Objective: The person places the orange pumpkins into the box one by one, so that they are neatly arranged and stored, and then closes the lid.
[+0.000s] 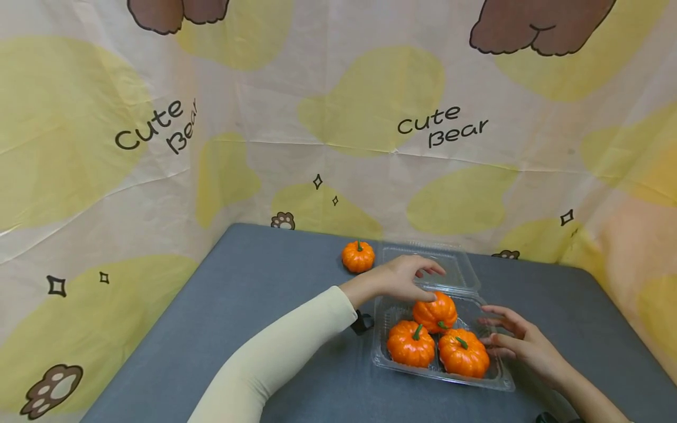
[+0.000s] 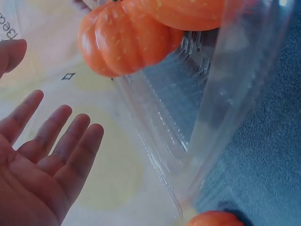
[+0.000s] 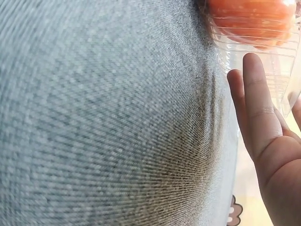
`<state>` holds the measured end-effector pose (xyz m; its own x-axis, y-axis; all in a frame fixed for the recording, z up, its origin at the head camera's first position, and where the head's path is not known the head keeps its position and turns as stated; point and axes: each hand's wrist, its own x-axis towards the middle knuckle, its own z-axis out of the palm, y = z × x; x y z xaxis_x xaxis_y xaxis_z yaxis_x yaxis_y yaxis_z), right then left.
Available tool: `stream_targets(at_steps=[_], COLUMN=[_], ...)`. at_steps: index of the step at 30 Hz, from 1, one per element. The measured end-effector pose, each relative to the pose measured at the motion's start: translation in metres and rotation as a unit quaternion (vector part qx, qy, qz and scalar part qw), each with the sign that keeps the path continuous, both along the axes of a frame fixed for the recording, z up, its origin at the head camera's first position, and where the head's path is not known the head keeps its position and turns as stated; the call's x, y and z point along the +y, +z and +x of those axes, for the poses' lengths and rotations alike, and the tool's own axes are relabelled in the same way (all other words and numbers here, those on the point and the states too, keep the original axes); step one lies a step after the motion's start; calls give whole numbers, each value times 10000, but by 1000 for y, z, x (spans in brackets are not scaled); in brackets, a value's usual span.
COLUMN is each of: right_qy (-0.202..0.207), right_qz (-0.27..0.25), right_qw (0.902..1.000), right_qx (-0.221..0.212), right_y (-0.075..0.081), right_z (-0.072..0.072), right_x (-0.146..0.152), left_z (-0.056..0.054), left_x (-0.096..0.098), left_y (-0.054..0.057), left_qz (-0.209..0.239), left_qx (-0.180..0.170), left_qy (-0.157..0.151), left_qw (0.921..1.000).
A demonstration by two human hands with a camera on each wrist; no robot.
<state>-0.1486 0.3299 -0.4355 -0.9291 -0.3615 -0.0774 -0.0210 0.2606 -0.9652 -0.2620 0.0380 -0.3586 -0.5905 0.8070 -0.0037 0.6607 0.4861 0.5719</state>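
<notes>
Three small orange pumpkins sit in a clear plastic clamshell box (image 1: 381,352): a rear one (image 1: 441,311), a front left one (image 1: 411,346) and a front right one (image 1: 465,355). My left hand (image 1: 403,278) is over the back of the box, above the rear pumpkin. Its fingers are extended and apart in the left wrist view, holding nothing. Beside the box's right wall is my right hand (image 1: 520,343), fingers stretched out toward the plastic. Whether those fingertips touch the wall I cannot tell.
A fourth pumpkin (image 1: 358,257) stands on the grey table (image 1: 275,294), left of the box's lid (image 1: 460,267), which lies folded back behind the box. A patterned cloth (image 1: 344,117) hangs along the table's back edge. A black wrist device (image 1: 362,322) shows under the left wrist.
</notes>
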Motion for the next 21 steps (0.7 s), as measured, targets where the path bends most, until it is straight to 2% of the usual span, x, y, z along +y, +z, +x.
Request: stream_targets(at_steps=[6,10,14,21], right_qy=[38,18,13,132], right_qz=[-66,-55,-73,-246], right_qw=[10000,10000,10000,9996], right_qx=[17,-10,-49,16], right_y=[-1,-2,-1,-2], right_z=[0,0,0,-1], right_x=[0,0,1,3], left_z=[0,-2,-7,-17], left_x=[-14,-24,-35,-53], left_y=[5,8,12,15], left_qz=[279,697,1132,1633], left_qx=[81,83,131,-63], left_qy=[249,428,606,1116], left_qw=[9993,9966,9916,9802])
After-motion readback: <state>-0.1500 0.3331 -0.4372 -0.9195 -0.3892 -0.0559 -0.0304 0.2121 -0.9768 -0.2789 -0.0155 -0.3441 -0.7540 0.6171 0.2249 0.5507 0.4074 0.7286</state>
